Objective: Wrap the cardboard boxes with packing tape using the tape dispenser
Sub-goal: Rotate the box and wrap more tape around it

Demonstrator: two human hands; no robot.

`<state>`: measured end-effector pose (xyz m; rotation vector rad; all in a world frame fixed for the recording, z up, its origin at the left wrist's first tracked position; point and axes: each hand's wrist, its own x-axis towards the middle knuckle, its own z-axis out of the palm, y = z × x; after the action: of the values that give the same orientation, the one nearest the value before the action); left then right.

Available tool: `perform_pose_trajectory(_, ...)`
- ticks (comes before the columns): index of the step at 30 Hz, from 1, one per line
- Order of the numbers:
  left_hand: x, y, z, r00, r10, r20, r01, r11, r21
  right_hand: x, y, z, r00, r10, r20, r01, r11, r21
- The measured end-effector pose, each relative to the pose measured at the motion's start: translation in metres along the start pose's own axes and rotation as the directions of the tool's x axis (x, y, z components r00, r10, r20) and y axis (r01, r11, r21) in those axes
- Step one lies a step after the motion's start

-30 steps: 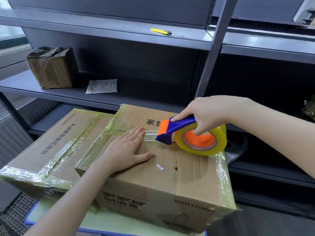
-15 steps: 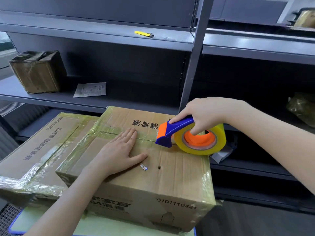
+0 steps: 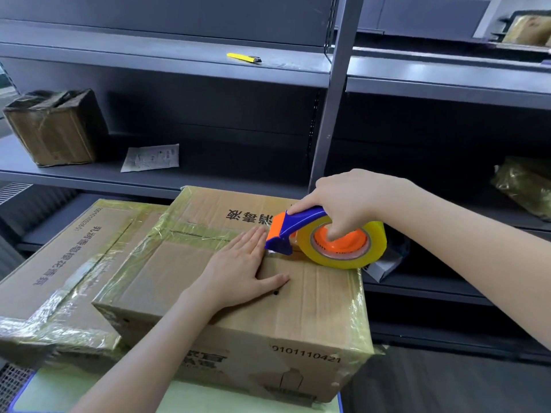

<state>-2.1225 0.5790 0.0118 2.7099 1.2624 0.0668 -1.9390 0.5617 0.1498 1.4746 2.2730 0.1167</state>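
A cardboard box (image 3: 313, 305) with taped edges lies in front of me, overlapping a second taped box (image 3: 59, 263) on its left. My left hand (image 3: 241, 269) presses flat on the near box's top, fingers straight, fingertips close to the dispenser's nose. My right hand (image 3: 348, 201) grips the blue and orange tape dispenser (image 3: 298, 231), one finger hooked into the orange core. Its yellowish tape roll (image 3: 372, 248) stands on the box's top by the right edge. A strip of clear tape runs along the top seam to the left of the dispenser.
Grey metal shelves (image 3: 179, 70) stand behind the boxes. A yellow utility knife (image 3: 244, 57) lies on the upper shelf. A small wrapped box (image 3: 53, 126) and a paper sheet (image 3: 150, 158) sit on the middle shelf. A wrapped bundle (image 3: 524, 186) is at right.
My left hand has slid to the right along the tape toward the dispenser. The dispenser has stayed near the box's right edge. My view has shifted slightly.
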Motion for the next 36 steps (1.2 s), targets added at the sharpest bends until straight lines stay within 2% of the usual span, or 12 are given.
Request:
perform_pose_trajectory(4,-0.002,-0.002,0.000,1.000,0.025,-0.008,-0.025,1.000,0.005,-0.008,0.010,0.002,1.000,0.001,-0.015,0.000,0.999,0.037)
perform_pose_trajectory(8,0.002,-0.006,0.002,1.000,0.029,-0.007,-0.029,1.000,0.012,-0.020,0.025,0.008,1.000,-0.002,0.008,0.001,0.986,0.169)
perform_pose_trajectory(15,0.000,-0.008,0.001,1.000,0.002,0.014,-0.002,1.000,-0.022,-0.064,0.060,0.031,0.992,0.083,0.091,-0.109,0.935,0.337)
perform_pose_trajectory(22,0.002,0.014,-0.009,0.999,-0.013,0.047,0.010,0.998,0.062,-0.060,0.063,0.051,0.997,0.046,0.056,-0.061,0.950,0.307)
perform_pose_trajectory(26,0.010,0.052,-0.003,0.994,0.076,0.077,-0.077,0.997,0.006,-0.058,0.064,0.053,0.998,0.043,0.046,-0.055,0.954,0.295)
perform_pose_trajectory(28,0.013,0.063,0.004,0.993,0.096,0.061,-0.098,0.995,0.031,-0.057,0.064,0.053,0.998,0.047,0.037,-0.056,0.958,0.282)
perform_pose_trajectory(31,0.014,0.059,0.010,0.994,0.107,0.034,-0.109,0.991,0.073,-0.058,0.063,0.054,0.997,0.061,0.041,-0.070,0.958,0.279)
perform_pose_trajectory(36,0.013,0.057,0.009,0.992,0.122,0.033,-0.123,0.992,0.036,-0.062,0.062,0.057,0.996,0.082,0.030,-0.087,0.960,0.266)
